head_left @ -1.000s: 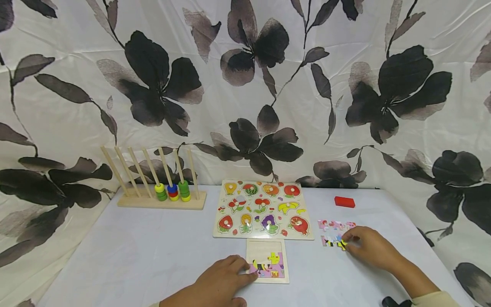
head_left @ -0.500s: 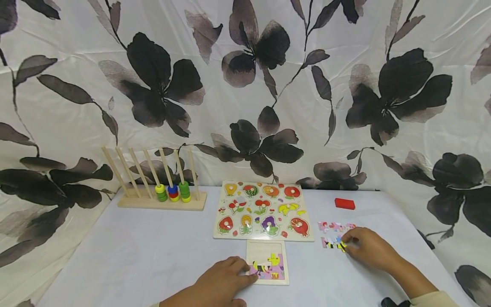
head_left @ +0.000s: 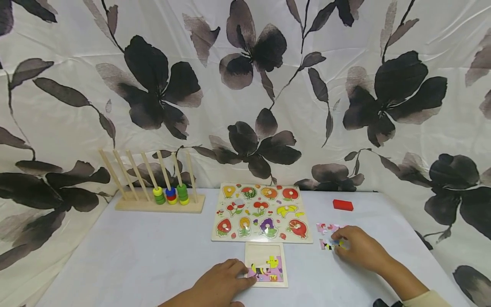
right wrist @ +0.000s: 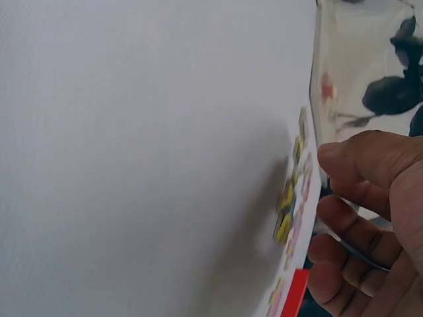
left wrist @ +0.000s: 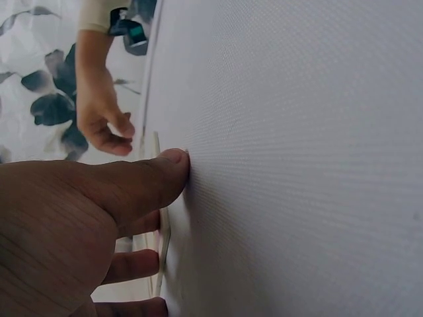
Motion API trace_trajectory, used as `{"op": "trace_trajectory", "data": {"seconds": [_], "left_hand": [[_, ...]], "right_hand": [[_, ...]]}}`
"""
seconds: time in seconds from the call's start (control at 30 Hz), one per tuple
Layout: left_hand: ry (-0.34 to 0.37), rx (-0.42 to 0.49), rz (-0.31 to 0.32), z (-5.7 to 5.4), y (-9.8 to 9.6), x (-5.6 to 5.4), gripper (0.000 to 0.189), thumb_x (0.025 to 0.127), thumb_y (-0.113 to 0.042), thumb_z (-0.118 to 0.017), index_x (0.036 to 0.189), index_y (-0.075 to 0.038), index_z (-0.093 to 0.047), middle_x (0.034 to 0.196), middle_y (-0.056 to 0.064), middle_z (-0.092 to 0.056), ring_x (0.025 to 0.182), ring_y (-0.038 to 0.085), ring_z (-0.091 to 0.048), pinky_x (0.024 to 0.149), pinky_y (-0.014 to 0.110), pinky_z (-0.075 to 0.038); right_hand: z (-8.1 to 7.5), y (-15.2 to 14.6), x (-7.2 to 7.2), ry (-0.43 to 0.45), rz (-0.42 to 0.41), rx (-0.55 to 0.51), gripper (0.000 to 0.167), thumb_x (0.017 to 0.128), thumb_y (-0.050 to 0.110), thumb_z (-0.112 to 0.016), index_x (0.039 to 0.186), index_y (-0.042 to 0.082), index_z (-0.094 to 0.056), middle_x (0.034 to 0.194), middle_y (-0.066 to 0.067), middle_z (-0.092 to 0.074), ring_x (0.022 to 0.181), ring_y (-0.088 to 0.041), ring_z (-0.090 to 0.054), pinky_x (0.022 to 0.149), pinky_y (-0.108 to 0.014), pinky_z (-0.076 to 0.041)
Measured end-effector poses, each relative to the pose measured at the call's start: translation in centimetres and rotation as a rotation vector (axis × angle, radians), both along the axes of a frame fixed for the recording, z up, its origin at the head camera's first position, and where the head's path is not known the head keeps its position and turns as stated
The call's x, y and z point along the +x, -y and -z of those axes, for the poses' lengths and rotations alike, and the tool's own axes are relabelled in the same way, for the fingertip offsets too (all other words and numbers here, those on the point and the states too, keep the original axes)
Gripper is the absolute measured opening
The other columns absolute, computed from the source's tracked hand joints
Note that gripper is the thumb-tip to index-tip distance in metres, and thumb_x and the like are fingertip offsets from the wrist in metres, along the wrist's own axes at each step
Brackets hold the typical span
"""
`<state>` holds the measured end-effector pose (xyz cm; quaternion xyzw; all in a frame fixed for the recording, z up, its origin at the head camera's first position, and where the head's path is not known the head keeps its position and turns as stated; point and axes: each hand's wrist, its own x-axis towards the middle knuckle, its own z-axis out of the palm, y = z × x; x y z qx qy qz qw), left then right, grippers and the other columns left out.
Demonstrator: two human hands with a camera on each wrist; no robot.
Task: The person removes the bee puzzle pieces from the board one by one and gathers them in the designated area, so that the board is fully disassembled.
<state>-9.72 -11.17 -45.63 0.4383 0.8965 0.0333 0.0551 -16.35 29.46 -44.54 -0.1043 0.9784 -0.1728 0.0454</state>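
Note:
My left hand (head_left: 222, 281) rests at the lower left of a small wooden puzzle tray (head_left: 285, 273), its fingertips and thumb touching the frame. Several joined bee-picture pieces (head_left: 264, 270) fill the tray's lower part. On the right, my right hand (head_left: 360, 247) hovers over loose puzzle pieces (head_left: 326, 244), hiding some of them. Its fingers are loosely bent in the right wrist view, where the thumb (right wrist: 350, 158) and fingers show nothing between them. Yellow-and-black pieces (right wrist: 285, 211) lie on the white cloth beside this hand.
Behind the tray lies a fruit peg puzzle board (head_left: 255, 219). A wooden rack (head_left: 161, 207) with upright pegs and coloured rings stands at the back left. A red block (head_left: 343, 205) sits at the back right, before a flowered curtain (head_left: 326, 106).
My right hand has shifted slightly left over the loose pieces, covering more of them. The left hand stays at the tray. The head view has tilted a little.

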Motion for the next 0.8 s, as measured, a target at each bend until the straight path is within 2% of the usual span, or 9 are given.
{"op": "trace_trajectory", "data": {"seconds": [0.37,0.6,0.8], "left_hand": [[0.027,0.008,-0.012,0.0,0.0,0.0,0.060,0.088,-0.053,-0.074,0.141,-0.028,-0.064,0.129,-0.006,-0.057,0.123,0.018,-0.052,0.097,0.039,-0.053],[0.018,0.042,-0.015,0.2,0.1,0.0,0.059,0.087,-0.052,-0.076,0.139,-0.027,-0.065,0.127,-0.006,-0.057,0.122,0.018,-0.052,0.093,0.038,-0.054],[0.050,0.024,-0.036,0.0,-0.1,0.0,0.059,0.087,-0.053,-0.076,0.140,-0.029,-0.065,0.127,-0.007,-0.057,0.122,0.017,-0.052,0.095,0.039,-0.054]], "right_hand": [[-0.3,3.8,0.7,-0.007,-0.045,-0.059,0.028,0.081,0.017,-0.086,0.107,0.018,-0.075,0.105,0.008,-0.067,0.108,-0.021,-0.061,0.097,-0.051,-0.052],[0.1,5.5,1.3,-0.059,-0.112,-0.052,0.032,0.080,0.017,-0.086,0.110,0.018,-0.073,0.103,0.011,-0.065,0.099,-0.012,-0.059,0.091,-0.042,-0.053],[0.2,7.0,1.6,-0.053,-0.145,-0.058,0.033,0.080,0.018,-0.085,0.111,0.018,-0.073,0.103,0.011,-0.064,0.101,-0.013,-0.058,0.092,-0.044,-0.053]]}}
